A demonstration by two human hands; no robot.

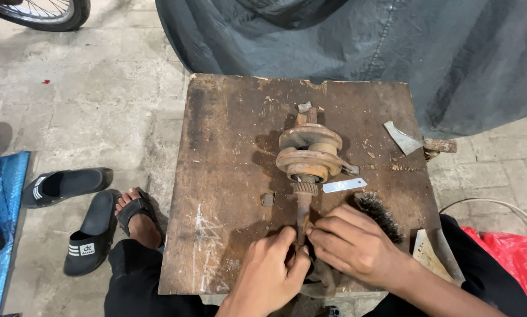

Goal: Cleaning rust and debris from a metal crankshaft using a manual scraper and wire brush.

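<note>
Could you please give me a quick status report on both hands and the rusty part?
Left hand and right hand pinch the shaft end of the rusty crankshaft. It lies on the wooden board. Wire brush beside the right hand.

repair workshop, likely | wheel [43, 13] | rusty crankshaft [308, 155] | worn board [228, 176]

Both hands [310, 252] pinch rusty crankshaft [307, 161] — wooden board [228, 147].

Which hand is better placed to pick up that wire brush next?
Right, probably. The right hand lies against the wire brush, whose bristles show just past its knuckles. The left hand is on the far side of the rusty shaft, with both hands' fingertips pinching its near end.
</note>
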